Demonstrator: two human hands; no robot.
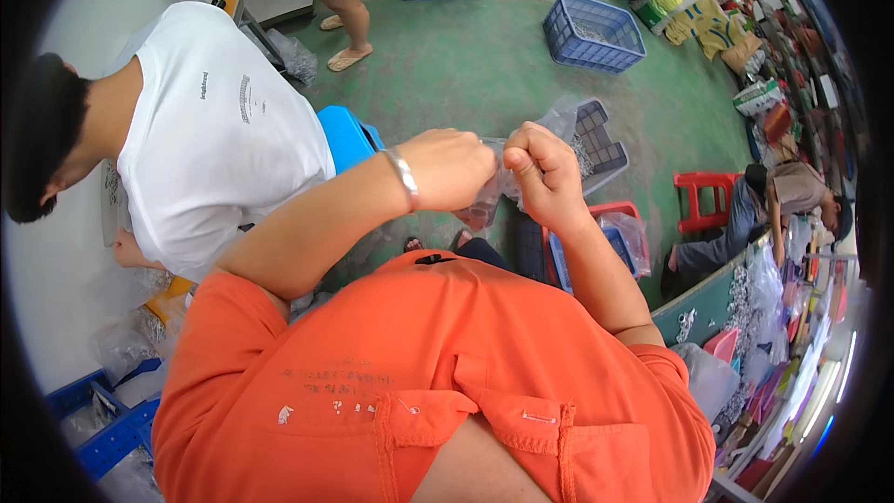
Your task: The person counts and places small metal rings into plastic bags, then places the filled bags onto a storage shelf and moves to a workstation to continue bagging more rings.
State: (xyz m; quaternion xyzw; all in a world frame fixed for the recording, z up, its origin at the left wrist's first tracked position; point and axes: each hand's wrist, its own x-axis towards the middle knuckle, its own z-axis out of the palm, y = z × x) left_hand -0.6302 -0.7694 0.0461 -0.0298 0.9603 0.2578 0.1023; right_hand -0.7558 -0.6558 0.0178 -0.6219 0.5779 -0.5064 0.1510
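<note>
My left hand (454,168), with a silver bracelet on its wrist, and my right hand (543,170) are raised close together in front of my orange shirt. Both are closed on the top of a small clear plastic bag (486,203). The bag hangs down between them, and I cannot make out what is inside. A loose flap of the clear plastic sticks up behind my right hand.
A person in a white shirt (219,126) bends over on a blue stool (346,135) at the left. Blue crates (593,33), a grey crate (603,144) and a red stool (703,194) stand on the green floor. Another person (787,196) sits at the right by a cluttered bench.
</note>
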